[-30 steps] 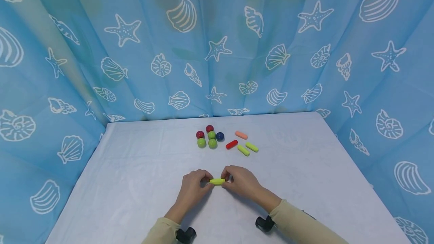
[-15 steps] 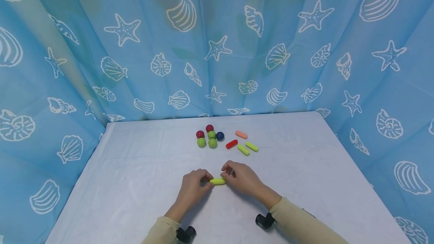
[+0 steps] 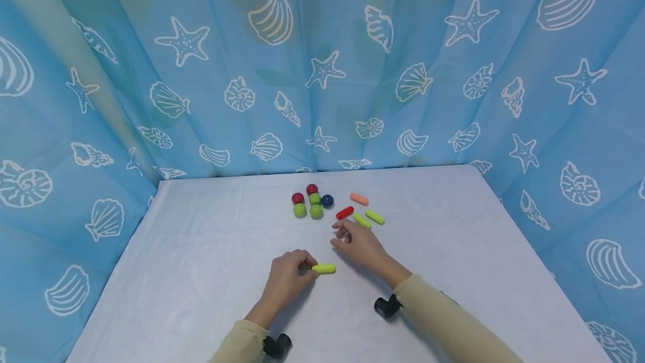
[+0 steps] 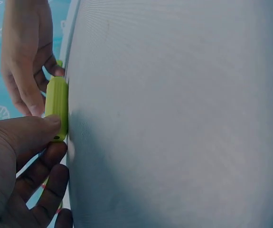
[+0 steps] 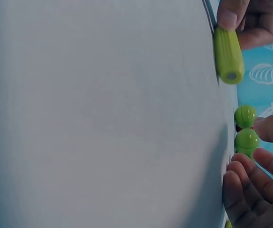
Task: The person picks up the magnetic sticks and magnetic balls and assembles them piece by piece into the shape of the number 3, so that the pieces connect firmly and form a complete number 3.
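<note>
My left hand (image 3: 288, 278) pinches the left end of a short yellow-green ridged rod (image 3: 326, 269) between thumb and fingers, low at the white table. In the right wrist view the rod's free end (image 5: 230, 75) shows a small grey disc. My right hand (image 3: 364, 246) holds nothing; its fingers are loosely bent, with a gap between thumb and index finger. It is just in front of a second yellow-green rod (image 3: 362, 220) and a red rod (image 3: 345, 213). Another yellow-green rod (image 3: 375, 217) and an orange rod (image 3: 359, 199) lie right behind these.
Left of the loose rods sits a cluster of balls: green (image 3: 316, 212), red (image 3: 298, 198) and dark blue (image 3: 327, 201). A blue curtain (image 3: 282, 144) with white shell prints hangs behind the white-covered table (image 3: 211, 228). Black wrist devices (image 3: 387, 307) are at both sleeves.
My right hand has let go of the right end of the rod and moved forward toward the loose rods. The left hand stays in place, pinching the rod.
</note>
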`<action>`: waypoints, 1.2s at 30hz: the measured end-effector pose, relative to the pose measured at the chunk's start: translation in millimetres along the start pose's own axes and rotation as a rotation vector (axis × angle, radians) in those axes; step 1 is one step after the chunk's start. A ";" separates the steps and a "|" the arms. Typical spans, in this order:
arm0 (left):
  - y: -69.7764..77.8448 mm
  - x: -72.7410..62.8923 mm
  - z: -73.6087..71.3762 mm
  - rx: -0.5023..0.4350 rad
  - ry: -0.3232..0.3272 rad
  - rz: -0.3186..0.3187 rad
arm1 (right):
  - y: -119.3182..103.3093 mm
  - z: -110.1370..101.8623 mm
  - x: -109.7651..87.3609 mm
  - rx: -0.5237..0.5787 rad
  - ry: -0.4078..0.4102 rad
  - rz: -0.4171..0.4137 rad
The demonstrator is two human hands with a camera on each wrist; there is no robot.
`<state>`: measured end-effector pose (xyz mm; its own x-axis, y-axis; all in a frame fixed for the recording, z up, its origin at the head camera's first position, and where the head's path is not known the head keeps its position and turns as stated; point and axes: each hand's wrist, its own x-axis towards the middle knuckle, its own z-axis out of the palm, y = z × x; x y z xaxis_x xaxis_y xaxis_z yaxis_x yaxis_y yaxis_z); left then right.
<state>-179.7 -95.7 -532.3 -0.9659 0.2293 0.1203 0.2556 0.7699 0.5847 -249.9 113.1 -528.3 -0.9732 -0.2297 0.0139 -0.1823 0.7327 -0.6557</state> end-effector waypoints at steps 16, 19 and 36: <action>-1.2 1.9 1.5 -0.006 0.019 0.004 | -3.2 1.5 37.2 -0.001 0.047 -0.013; -1.6 1.6 1.8 -0.004 0.023 0.002 | -4.1 3.5 42.0 -0.023 0.055 -0.030; -4.1 1.7 3.3 0.009 0.051 0.044 | -10.5 12.2 61.7 -0.049 0.054 -0.046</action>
<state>-182.3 -96.5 -537.1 -0.9544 0.2330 0.1864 0.2983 0.7651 0.5707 -306.3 83.4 -529.7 -0.9696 -0.2299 0.0841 -0.2319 0.7533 -0.6154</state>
